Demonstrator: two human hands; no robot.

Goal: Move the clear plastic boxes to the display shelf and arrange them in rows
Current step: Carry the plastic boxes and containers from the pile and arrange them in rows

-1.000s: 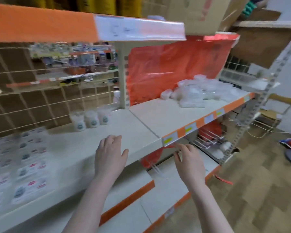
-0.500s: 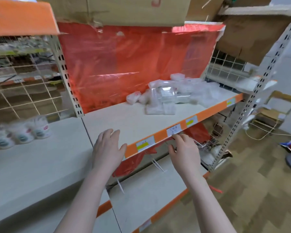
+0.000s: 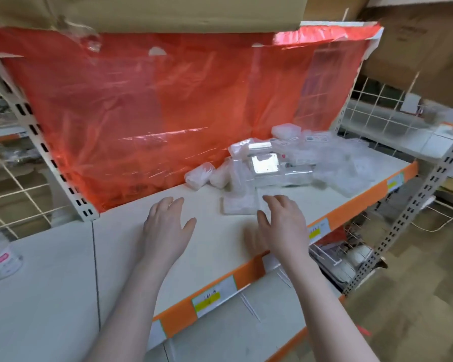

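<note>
A loose heap of clear plastic boxes [image 3: 293,163] lies at the back right of the white display shelf [image 3: 212,246], in front of a red plastic sheet. One flat clear box [image 3: 239,203] lies nearest, just ahead of my hands. My left hand [image 3: 168,227] hovers over the shelf, fingers spread and relaxed, holding nothing. My right hand [image 3: 283,226] reaches toward the flat box with loosely extended fingers, its fingertips at the box's right edge; whether they touch it I cannot tell.
The red plastic sheet [image 3: 154,108] hangs behind the shelf, under cardboard boxes [image 3: 168,11]. White tubs [image 3: 0,257] stand on the neighbouring shelf at left. Wire grids flank both sides. A perforated metal upright [image 3: 416,212] stands at right, a lower shelf [image 3: 241,327] below.
My view has swung right from the left bay to the heap of boxes. Both hands have moved forward over the shelf, the right one up to the nearest flat box.
</note>
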